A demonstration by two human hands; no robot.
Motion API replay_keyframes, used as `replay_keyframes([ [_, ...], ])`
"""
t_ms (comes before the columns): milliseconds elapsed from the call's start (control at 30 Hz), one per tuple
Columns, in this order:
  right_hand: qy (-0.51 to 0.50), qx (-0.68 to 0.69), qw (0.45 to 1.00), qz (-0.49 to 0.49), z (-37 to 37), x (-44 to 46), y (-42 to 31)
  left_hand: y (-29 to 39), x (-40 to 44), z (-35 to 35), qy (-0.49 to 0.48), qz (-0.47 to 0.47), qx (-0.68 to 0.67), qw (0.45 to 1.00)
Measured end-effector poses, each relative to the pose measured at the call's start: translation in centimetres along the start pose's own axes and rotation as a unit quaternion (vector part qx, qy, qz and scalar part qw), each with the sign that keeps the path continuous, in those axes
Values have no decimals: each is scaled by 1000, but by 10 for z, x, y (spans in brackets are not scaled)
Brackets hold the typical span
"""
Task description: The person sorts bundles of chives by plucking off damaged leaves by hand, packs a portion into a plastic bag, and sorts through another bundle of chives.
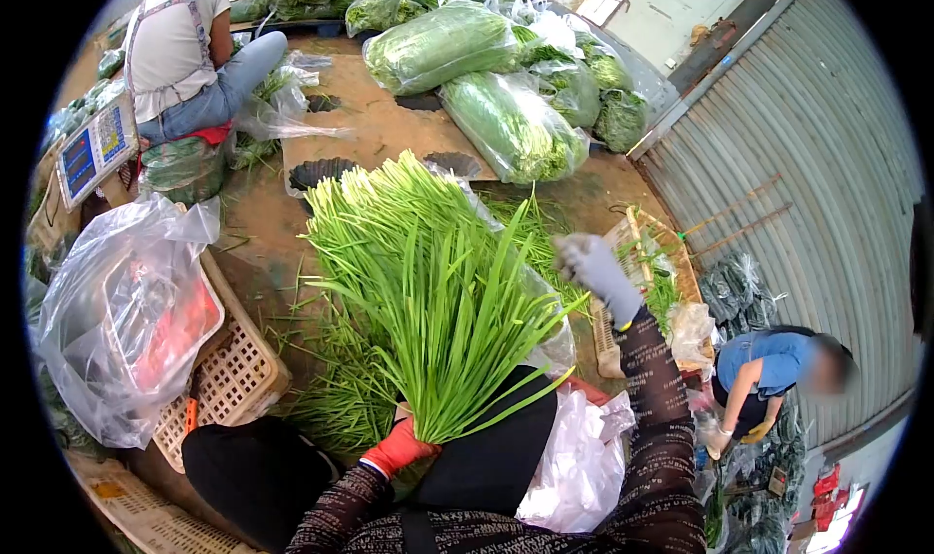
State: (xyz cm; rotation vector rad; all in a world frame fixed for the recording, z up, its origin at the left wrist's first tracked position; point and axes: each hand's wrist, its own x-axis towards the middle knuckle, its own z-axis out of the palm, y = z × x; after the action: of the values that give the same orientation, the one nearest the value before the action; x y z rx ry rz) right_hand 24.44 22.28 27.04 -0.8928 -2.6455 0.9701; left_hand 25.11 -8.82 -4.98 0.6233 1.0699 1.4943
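Observation:
My left hand, in a red glove, is closed around the lower end of a bunch of garlic chives. The long green leaves fan upward and away from me above my lap. Behind the bunch lies a thick pile of garlic chives with pale ends pointing away. To the right, my right hand, in a grey glove, is raised beside the chives and apart from the bunch. Motion blurs its fingers, and I see nothing clearly in it. Loose green leaves are strewn beneath the bunch.
Left stands a plastic crate with a clear bag over it, near a digital scale. Large bagged greens lie ahead. Another crate is at right. One person sits at upper left; another bends at right.

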Motion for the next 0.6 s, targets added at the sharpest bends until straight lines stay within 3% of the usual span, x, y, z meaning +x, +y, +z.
replay_keyframes([
  [33,-90,-29,995,36,8,-17,-23,-1,1,0,3,-10,1,1000],
  [100,-165,-205,957,-121,29,-33,-26,-2,3,0,-5,-14,-3,1000],
  [133,-166,-204,957,-120,42,-39,-21,-2,2,0,-11,-19,-5,1000],
  [200,-186,-415,856,-245,65,-42,-1,-10,4,-1,-4,-5,35,999],
  [233,-186,-415,856,-245,68,-40,7,-9,5,0,3,14,76,997],
  [267,-131,-238,946,-175,69,-38,14,-7,3,0,4,14,75,997],
  [300,-70,-50,991,-98,68,-35,20,-5,1,0,4,2,43,999],
  [333,-72,-50,991,-100,59,-32,19,-2,0,1,4,-11,11,1000],
  [400,-44,298,954,1,34,-24,5,-1,-1,2,10,6,5,1000],
  [467,-21,247,969,1,26,-50,-42,4,-1,3,10,24,3,1000],
  [533,-184,264,946,-29,30,-81,-85,9,-1,5,20,18,27,999],
  [600,-238,217,947,6,29,-82,-84,-4,5,-3,-8,9,51,999],
])
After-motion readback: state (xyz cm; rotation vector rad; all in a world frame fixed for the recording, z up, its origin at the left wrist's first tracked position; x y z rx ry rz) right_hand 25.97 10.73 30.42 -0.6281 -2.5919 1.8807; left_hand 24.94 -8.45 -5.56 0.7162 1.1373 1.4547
